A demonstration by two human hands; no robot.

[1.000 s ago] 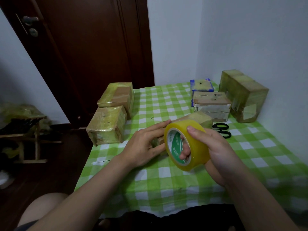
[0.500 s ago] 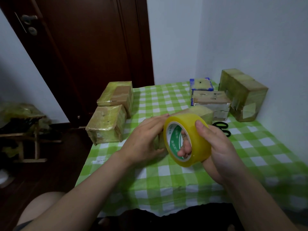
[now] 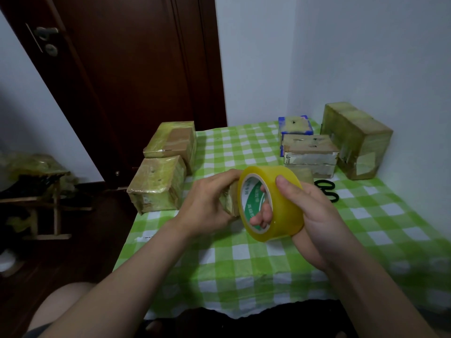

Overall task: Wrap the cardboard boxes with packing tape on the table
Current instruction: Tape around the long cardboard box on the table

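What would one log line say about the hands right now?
right hand: grips tape roll | left hand: holds small box | scissors: on table

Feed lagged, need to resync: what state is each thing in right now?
tape roll, gripped by the right hand, fingers through its core
small cardboard box, gripped by the left hand, partly hidden behind the roll
near-left box, wrapped in tape, untouched
scissors, lying flat, blades hidden
door, shut
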